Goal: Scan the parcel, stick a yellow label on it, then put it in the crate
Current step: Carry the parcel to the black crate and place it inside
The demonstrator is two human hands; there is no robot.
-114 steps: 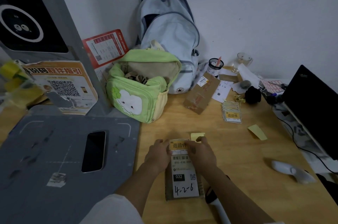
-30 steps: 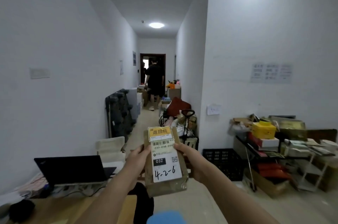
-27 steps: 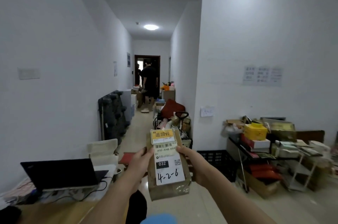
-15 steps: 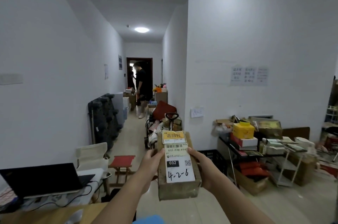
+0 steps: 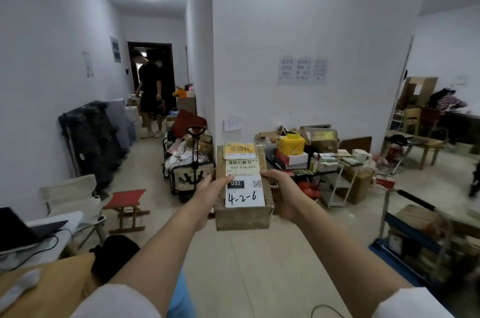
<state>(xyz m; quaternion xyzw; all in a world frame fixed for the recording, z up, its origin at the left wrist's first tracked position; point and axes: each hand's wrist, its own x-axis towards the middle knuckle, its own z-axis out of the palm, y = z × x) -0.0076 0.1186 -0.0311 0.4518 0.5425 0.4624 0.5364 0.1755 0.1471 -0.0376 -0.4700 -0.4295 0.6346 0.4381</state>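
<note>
Holding the parcel in mid-air above the floor, the left hand and right hand clamp its two long sides, long axis pointing away from the person. With the yellow label at its far end, only crating seems left; no crate is clearly visible.

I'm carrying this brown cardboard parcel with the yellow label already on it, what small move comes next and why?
Probably keep walking it toward the crate. The brown cardboard parcel sits between the left hand and right hand, with the yellow label stuck at its top, so only the drop-off seems left. No crate shows clearly here.
</note>
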